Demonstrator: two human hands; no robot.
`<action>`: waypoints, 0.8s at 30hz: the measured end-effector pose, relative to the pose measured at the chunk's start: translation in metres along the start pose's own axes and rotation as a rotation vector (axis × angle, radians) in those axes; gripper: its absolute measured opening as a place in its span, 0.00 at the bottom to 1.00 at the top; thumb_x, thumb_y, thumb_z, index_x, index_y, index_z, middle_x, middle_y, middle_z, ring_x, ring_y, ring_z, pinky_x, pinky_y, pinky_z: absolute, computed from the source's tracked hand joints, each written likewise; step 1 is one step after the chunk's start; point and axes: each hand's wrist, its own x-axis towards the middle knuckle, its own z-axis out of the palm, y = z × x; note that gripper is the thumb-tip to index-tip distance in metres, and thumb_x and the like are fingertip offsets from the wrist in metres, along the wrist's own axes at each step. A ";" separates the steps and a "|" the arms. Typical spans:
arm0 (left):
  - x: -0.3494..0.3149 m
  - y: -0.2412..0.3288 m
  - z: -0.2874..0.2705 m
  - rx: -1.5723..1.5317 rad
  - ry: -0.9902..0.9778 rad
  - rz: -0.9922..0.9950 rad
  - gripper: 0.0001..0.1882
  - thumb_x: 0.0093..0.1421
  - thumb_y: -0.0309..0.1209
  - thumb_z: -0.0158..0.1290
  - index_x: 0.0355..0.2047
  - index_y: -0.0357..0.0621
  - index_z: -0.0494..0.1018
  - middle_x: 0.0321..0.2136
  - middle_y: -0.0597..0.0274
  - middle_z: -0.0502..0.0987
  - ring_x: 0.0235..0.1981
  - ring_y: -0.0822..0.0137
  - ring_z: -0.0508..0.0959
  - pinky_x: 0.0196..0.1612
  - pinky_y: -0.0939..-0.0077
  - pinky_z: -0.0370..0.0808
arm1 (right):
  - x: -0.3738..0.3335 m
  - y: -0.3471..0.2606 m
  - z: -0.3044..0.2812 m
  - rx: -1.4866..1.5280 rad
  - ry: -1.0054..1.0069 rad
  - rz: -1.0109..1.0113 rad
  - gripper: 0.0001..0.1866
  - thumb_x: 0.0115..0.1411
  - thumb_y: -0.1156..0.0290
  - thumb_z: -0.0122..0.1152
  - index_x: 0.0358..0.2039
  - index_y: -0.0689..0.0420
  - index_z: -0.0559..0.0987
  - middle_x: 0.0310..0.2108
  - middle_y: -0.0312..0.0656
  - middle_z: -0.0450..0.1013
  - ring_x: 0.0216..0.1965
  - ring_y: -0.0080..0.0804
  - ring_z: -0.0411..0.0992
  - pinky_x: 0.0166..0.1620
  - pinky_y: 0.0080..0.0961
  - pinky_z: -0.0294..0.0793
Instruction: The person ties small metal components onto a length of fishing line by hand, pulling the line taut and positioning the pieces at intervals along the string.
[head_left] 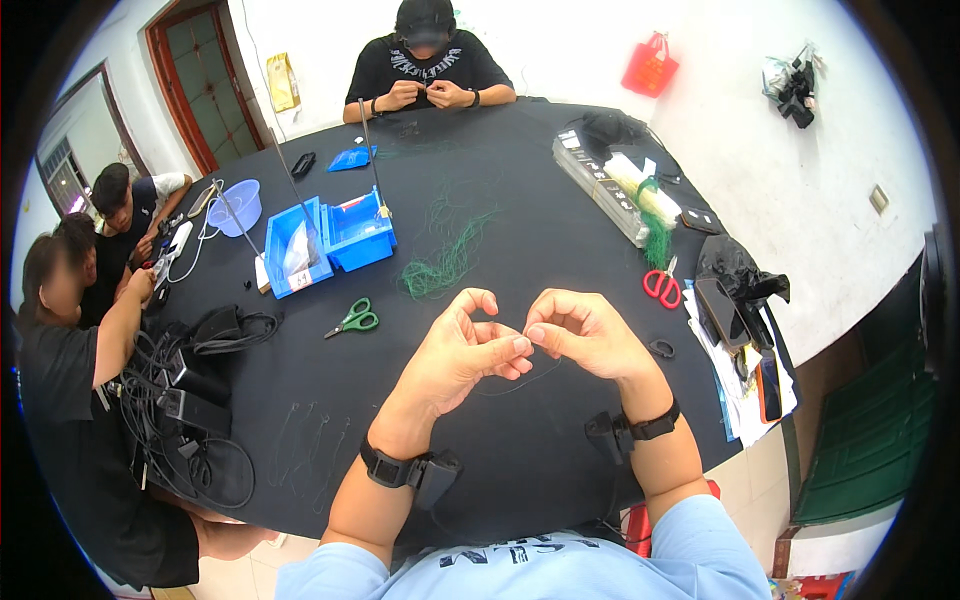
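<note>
My left hand point(477, 345) and my right hand point(583, 332) meet above the dark table, thumbs and forefingers pinched, fingertips almost touching. Between them is something very fine, seemingly a thin thread point(520, 387), whose loose end curves below my fingers. What sits right at the fingertips is too small to make out. Beyond my hands lies a loose tangle of green thread point(445, 262). Green-handled scissors point(355, 318) rest left of it. Several thin strands point(320, 440) are laid out on the cloth left of my left forearm.
Blue bins point(358, 240) with upright rods stand at the far left, beside a purple basin point(236, 208). Black cables and adapters point(195, 400) crowd the left edge. On the right are red scissors point(662, 285), clear packets point(600, 190), and a phone point(720, 312). Other people sit around the table.
</note>
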 end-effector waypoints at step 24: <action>-0.003 0.006 0.000 0.074 0.027 0.056 0.18 0.55 0.21 0.60 0.44 0.40 0.66 0.31 0.55 0.79 0.31 0.67 0.81 0.34 0.77 0.79 | -0.009 -0.022 0.008 -0.447 0.127 -0.094 0.04 0.56 0.75 0.61 0.31 0.61 0.76 0.24 0.37 0.74 0.26 0.19 0.74 0.29 0.17 0.73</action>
